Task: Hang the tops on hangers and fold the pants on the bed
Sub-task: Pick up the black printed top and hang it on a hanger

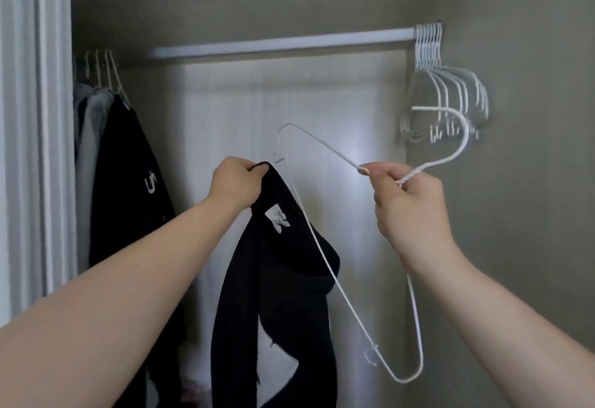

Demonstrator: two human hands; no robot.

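Gripping the black top (277,278) by its collar with my left hand (236,182), I pinch the white hanger (322,246) at its neck with my right hand (409,201), tilted for threading, below the closet rod (280,43).

A dim, flat-lit closet view in muted grey-green tones. The brightest area is the pale back panel (322,101), glowing softly at its middle; the side walls sit in shade. The thin white hanger (467,137) nearly washes out where it crosses that glow. The black top (277,278) reads as a near-solid dark shape with little fold detail. The frame is soft throughout, and the spare hangers (450,95) smear together.
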